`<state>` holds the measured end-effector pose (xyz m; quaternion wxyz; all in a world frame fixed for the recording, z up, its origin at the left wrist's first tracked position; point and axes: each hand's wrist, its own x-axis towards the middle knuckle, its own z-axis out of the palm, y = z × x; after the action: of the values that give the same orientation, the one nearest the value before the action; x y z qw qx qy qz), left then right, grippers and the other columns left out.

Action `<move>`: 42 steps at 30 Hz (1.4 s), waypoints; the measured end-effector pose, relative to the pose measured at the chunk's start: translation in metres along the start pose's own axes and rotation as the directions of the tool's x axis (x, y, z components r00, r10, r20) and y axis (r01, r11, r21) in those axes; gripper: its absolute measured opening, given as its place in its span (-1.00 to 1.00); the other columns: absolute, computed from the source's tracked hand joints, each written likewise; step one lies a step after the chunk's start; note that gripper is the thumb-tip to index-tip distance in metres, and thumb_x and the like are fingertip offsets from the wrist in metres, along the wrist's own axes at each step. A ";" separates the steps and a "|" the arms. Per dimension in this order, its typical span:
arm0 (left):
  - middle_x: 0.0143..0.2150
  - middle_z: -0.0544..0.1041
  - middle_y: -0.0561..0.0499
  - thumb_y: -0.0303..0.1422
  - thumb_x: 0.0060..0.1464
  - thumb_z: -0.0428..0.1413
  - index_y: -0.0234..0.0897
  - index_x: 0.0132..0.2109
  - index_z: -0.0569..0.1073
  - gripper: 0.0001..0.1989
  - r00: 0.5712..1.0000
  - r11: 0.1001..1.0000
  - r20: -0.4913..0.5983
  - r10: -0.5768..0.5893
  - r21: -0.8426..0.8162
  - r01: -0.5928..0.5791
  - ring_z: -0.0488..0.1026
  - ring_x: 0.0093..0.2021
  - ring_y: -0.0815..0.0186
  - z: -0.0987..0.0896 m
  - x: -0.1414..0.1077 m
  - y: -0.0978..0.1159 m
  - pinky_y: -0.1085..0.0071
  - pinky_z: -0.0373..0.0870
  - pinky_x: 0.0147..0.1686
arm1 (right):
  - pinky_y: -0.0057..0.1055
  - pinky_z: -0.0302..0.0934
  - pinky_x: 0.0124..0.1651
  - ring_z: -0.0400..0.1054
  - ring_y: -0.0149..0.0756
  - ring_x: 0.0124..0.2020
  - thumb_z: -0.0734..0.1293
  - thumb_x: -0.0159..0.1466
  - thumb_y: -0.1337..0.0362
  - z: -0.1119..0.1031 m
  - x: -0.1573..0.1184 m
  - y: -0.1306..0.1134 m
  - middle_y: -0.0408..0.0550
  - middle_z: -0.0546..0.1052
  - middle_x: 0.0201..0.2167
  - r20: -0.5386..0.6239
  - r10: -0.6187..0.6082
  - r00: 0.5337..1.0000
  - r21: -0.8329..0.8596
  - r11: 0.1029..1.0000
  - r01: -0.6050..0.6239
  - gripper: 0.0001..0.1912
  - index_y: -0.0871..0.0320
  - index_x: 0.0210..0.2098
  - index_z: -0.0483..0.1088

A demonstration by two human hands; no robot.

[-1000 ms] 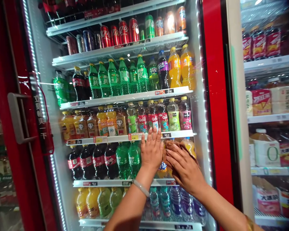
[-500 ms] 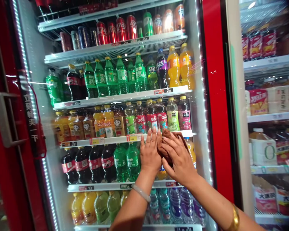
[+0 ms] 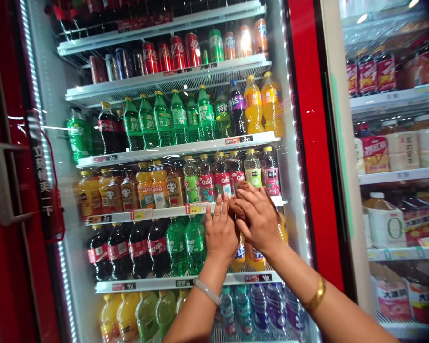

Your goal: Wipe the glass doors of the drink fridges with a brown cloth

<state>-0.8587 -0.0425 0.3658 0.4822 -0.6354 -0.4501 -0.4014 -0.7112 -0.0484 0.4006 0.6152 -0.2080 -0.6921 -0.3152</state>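
Observation:
A glass cooler door stands in front of me, with bottles and cans on white shelves behind it. My left hand (image 3: 220,233) lies flat against the glass with its fingers spread, a pale bangle on its wrist. Just right of it, my right hand (image 3: 259,214) presses a crumpled brown cloth (image 3: 240,205) to the glass, its fingers bent over the cloth. A gold bracelet is on the right wrist. The cloth's lower part is hidden behind the right hand.
The door's red frame (image 3: 309,143) runs down the right side. A grey handle (image 3: 0,186) is at the far left. Another shelf unit with cartons (image 3: 384,219) stands to the right. Green bottles (image 3: 178,114) line a shelf behind the glass.
My right hand and the cloth have moved slightly up and left on the glass. My left hand stays flat nearby. The view has shifted a little.

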 end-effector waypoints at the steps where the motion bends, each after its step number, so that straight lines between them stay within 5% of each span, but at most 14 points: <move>1: 0.51 0.11 -0.19 -0.36 0.33 -0.01 -0.32 0.50 0.03 -0.33 1.000 1.000 -0.006 0.006 0.000 -0.006 -0.03 0.54 0.11 0.000 0.000 0.000 -0.05 -0.20 0.53 | 0.21 0.07 0.46 0.19 0.02 0.40 0.32 0.24 0.35 0.003 -0.002 -0.004 0.02 0.47 0.22 0.000 -0.039 0.999 0.008 0.999 0.039 -0.51 0.07 0.17 0.37; 5: 0.52 0.09 -0.15 -0.31 0.34 0.00 -0.28 0.50 0.05 -0.34 1.000 1.000 -0.011 0.011 0.017 -0.011 -0.07 0.55 0.10 0.002 -0.001 -0.002 -0.03 -0.23 0.53 | 0.14 0.18 0.42 0.13 0.03 0.43 0.33 0.24 0.37 0.000 -0.031 -0.004 0.07 0.45 0.25 0.047 -0.143 0.989 0.029 0.989 0.142 -0.48 0.15 0.20 0.35; 10: 0.52 0.09 -0.12 -0.40 0.33 -0.04 -0.29 0.51 -0.01 -0.33 1.000 1.000 -0.019 0.013 0.017 -0.013 -0.05 0.55 0.16 0.001 0.000 -0.003 0.02 -0.29 0.54 | 0.06 0.16 0.43 0.15 -0.07 0.43 0.36 0.30 0.35 -0.021 -0.046 0.024 0.01 0.48 0.23 0.110 -0.321 0.941 -0.019 0.945 0.325 -0.56 0.11 0.17 0.37; 14: 0.51 0.11 -0.09 -0.40 0.32 -0.01 -0.28 0.47 0.12 -0.38 1.000 0.999 -0.032 0.000 0.034 0.002 -0.02 0.54 0.15 0.000 0.002 0.000 0.00 -0.32 0.53 | 0.24 -0.02 0.47 0.16 0.00 0.41 0.37 0.27 0.33 -0.021 -0.016 0.035 0.07 0.43 0.28 0.102 -0.178 0.979 -0.105 0.977 0.188 -0.49 0.11 0.21 0.33; 18: 0.50 0.14 -0.14 -0.36 0.32 0.00 -0.33 0.46 0.15 -0.38 1.000 0.999 -0.019 0.000 0.039 0.001 0.02 0.53 0.10 0.001 0.001 0.001 -0.05 -0.20 0.53 | 0.31 0.02 0.44 0.17 0.06 0.39 0.36 0.26 0.33 -0.003 0.002 0.016 0.07 0.40 0.30 0.005 -0.022 1.000 -0.045 0.999 0.023 -0.46 0.07 0.23 0.30; 23: 0.52 0.10 -0.11 -0.30 0.34 0.02 -0.27 0.49 0.06 -0.34 1.000 1.000 -0.017 0.013 0.026 -0.012 -0.03 0.54 0.11 0.001 -0.001 -0.002 -0.02 -0.19 0.53 | 0.23 0.10 0.43 0.09 0.05 0.45 0.36 0.26 0.35 0.000 -0.030 -0.001 0.12 0.40 0.28 0.061 -0.124 0.990 0.038 0.992 0.122 -0.45 0.14 0.23 0.29; 29: 0.52 0.10 -0.09 -0.35 0.36 -0.01 -0.25 0.52 -0.04 -0.32 1.000 1.000 -0.025 0.003 0.031 -0.002 -0.05 0.55 0.16 -0.001 0.001 -0.001 0.01 -0.24 0.53 | 0.27 0.10 0.40 0.08 0.12 0.45 0.40 0.24 0.34 -0.030 -0.069 0.025 0.11 0.43 0.27 0.231 -0.304 0.924 -0.030 0.947 0.319 -0.45 0.17 0.22 0.33; 33: 0.53 0.08 -0.07 -0.36 0.35 -0.01 -0.25 0.51 0.00 -0.33 1.000 0.999 -0.021 -0.009 0.036 0.009 -0.09 0.55 0.17 -0.001 0.001 0.000 0.02 -0.31 0.54 | 0.30 0.10 0.39 0.16 0.09 0.40 0.38 0.27 0.33 -0.024 -0.045 0.031 0.12 0.41 0.27 0.134 -0.142 0.981 -0.089 0.984 0.154 -0.46 0.13 0.23 0.31; 37: 0.51 0.12 -0.10 -0.30 0.34 0.00 -0.30 0.49 0.07 -0.35 0.999 1.000 -0.041 0.014 -0.006 -0.014 -0.07 0.55 0.15 -0.001 -0.001 -0.002 0.01 -0.27 0.54 | 0.31 0.12 0.39 0.16 0.09 0.39 0.37 0.28 0.31 0.004 -0.016 0.011 0.10 0.39 0.27 -0.030 0.074 0.997 -0.008 0.997 -0.074 -0.43 0.03 0.27 0.28; 42: 0.49 0.16 -0.12 -0.36 0.36 -0.03 -0.30 0.49 0.07 -0.38 0.998 0.999 -0.060 0.017 -0.032 -0.019 -0.03 0.54 0.18 -0.004 -0.001 -0.004 0.03 -0.15 0.53 | 0.29 0.10 0.42 0.14 0.04 0.41 0.35 0.28 0.37 0.008 -0.037 -0.003 0.08 0.40 0.28 0.028 -0.031 0.999 0.048 0.998 0.029 -0.40 0.06 0.30 0.25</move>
<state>-0.8633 -0.0462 0.3670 0.4887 -0.6350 -0.4231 -0.4230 -0.7136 -0.0412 0.3637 0.6051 -0.1873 -0.7112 -0.3048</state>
